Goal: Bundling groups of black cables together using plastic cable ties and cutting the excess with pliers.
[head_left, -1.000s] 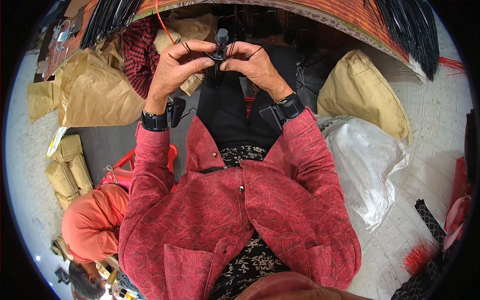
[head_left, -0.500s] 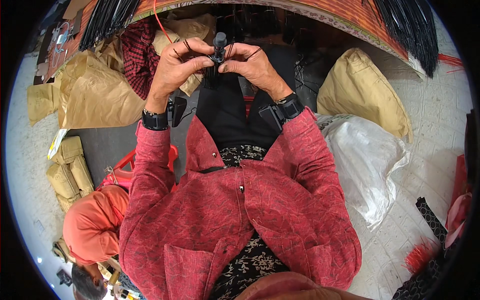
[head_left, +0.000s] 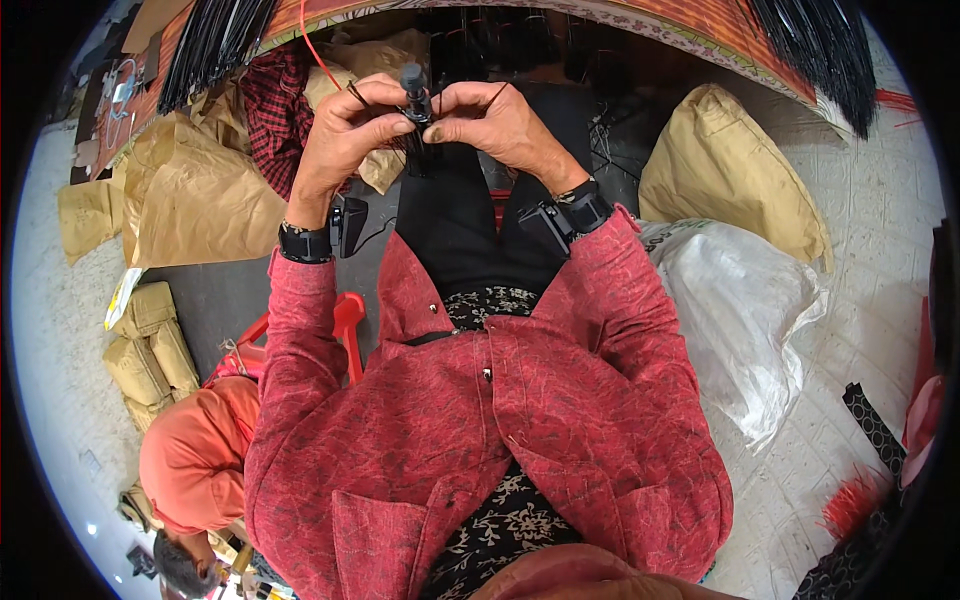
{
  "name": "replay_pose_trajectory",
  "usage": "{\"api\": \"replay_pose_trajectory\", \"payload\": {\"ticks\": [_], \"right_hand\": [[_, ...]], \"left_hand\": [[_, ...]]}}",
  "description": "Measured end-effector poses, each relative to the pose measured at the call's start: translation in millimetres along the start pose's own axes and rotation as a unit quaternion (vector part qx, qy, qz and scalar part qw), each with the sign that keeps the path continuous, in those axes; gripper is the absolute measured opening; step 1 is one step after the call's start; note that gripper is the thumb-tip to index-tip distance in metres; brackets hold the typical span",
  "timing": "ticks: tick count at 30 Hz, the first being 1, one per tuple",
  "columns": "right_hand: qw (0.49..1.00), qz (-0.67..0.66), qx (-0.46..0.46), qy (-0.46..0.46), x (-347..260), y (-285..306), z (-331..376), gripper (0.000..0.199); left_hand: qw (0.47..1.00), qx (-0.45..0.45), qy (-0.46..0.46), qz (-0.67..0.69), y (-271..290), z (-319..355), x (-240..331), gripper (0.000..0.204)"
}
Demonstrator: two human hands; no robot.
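In front of my body, above my dark trousers, my two hands meet at a black knobbed piece [head_left: 413, 80] standing upright. Thin black strands hang below it, hard to tell from the dark cloth behind. My left hand [head_left: 350, 135] is closed in a pinch at the left of this piece, with a few thin dark strands [head_left: 357, 95] crossing its index finger. My right hand [head_left: 505, 125] pinches from the other side, thumb and index finger pressed together close to the piece. Strands at its fingertips are too fine to make out well. Black devices are strapped round both wrists.
A patterned table edge [head_left: 640, 28] runs along the far side, with black bristle bundles [head_left: 815, 60] hanging over it. Brown paper sacks stand left and right [head_left: 730, 165]; a white sack [head_left: 735, 310] lies at right. A red stool [head_left: 345, 325] and a person in orange [head_left: 200, 455] are at left.
The black knobbed piece has shifted slightly to the left and leans a little more. Both hands stay pinched around it; the strands by my right fingers show less.
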State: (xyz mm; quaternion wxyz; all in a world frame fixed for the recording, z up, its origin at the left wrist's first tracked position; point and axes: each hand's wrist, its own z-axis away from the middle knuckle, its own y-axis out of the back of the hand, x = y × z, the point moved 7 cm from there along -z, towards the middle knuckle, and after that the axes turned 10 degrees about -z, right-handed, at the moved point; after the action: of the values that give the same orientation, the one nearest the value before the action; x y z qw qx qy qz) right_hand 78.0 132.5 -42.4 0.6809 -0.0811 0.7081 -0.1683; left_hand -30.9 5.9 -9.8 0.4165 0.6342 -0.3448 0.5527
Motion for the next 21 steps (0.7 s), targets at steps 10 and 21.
{"api": "replay_pose_trajectory", "payload": {"ticks": [10,21], "right_hand": [[0.999,-0.03,0.021,0.036,6,4,-3,0.028],[0.998,-0.004,0.05,0.037,2,7,-1,0.023]], "left_hand": [[0.998,0.025,-0.042,-0.029,-4,3,9,0.023],[0.994,0.089,-0.05,-0.028,-7,7,8,0.023]]}}
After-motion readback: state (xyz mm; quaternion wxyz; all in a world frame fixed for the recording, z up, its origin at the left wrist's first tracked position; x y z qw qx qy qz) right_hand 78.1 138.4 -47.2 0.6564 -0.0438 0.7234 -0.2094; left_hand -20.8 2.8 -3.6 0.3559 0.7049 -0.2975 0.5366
